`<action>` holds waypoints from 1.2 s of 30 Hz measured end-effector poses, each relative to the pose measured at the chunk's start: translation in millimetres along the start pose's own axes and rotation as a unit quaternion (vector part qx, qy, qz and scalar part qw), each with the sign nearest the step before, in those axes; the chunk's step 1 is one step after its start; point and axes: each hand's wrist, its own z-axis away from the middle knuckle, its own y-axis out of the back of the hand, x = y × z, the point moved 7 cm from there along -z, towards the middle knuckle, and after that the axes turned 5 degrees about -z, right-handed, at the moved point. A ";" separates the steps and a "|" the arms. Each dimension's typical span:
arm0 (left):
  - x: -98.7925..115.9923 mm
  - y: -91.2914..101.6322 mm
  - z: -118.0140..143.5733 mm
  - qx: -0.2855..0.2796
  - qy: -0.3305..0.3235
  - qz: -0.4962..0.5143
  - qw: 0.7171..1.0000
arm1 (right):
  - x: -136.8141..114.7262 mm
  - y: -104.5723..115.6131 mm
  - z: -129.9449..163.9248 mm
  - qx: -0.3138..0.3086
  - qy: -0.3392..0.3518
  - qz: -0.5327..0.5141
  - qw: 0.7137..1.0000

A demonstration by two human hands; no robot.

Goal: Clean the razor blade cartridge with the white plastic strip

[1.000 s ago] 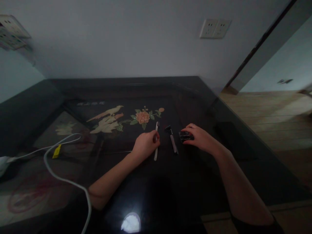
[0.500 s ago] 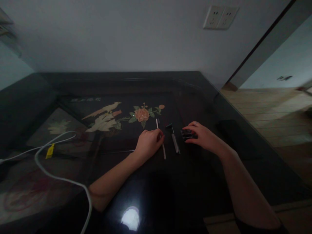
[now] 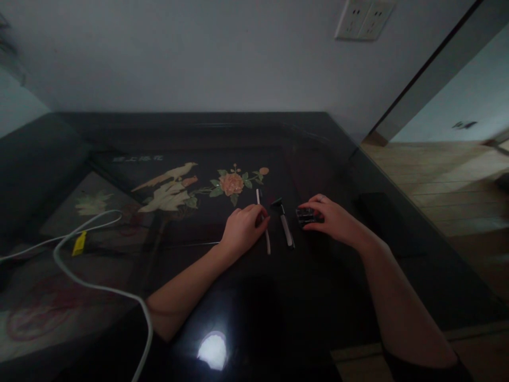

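Observation:
My left hand [image 3: 242, 229] rests on a dark glossy table [image 3: 238, 132], its fingertips pinching a thin white stick [image 3: 268, 241] that lies flat and points away from me. Just right of the stick lies a razor [image 3: 285, 229] with a black head and a pale handle, touched by neither hand. My right hand [image 3: 338, 223], a ring on one finger, grips a small dark ridged block [image 3: 304, 216] on the tabletop beside the razor.
A white cable [image 3: 79, 276] with a yellow tag [image 3: 78, 243] loops over the table's left side. The tabletop shows a bird-and-flower picture [image 3: 230, 183]. A dark flat object [image 3: 377, 204] lies near the right edge. Wooden floor [image 3: 445, 180] lies beyond, with wall sockets [image 3: 363, 16] above.
My left hand has slid the white stick to the right, closer to the razor, and turned it roughly parallel with it. My right hand has stayed on the dark block.

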 end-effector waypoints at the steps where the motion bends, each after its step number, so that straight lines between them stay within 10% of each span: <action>1: 0.1 0.1 0.2 0.001 0.000 0.003 1.000 | 0.4 -0.2 -0.2 -0.001 0.001 0.001 1.000; 36: -0.8 -3.4 2.0 -0.007 -0.019 0.027 0.999 | -0.3 0.1 0.0 -0.002 0.001 -0.016 1.000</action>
